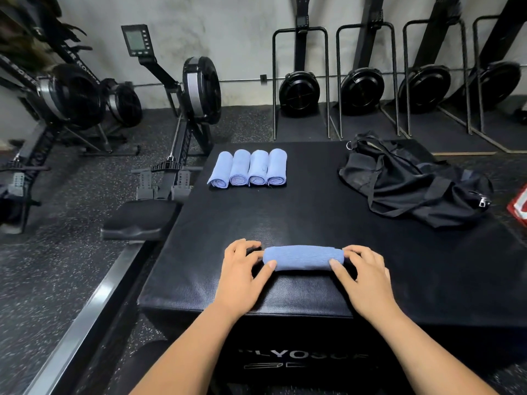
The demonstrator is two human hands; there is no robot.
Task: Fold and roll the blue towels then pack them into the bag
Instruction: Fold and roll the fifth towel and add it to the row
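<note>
the rolled towel [303, 258] is gripped at both ends by curled fingers [243, 246] of the left hand [242, 272] and right hand [366, 277], long axis crosswise between them on the bench [313, 212]; the bag [413, 181] lies beyond, nearer the right hand

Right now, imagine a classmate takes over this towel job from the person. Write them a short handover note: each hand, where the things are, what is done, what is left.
Left hand: grips the left end of the fifth towel roll.
Right hand: grips its right end. The roll lies crosswise near the front edge of the black box.
Four rolled towels lie side by side at the box's far left. The black bag lies slumped at its far right.
Done: five towels rolled.
Left: pack all five into the bag; none shows in it yet.
</note>
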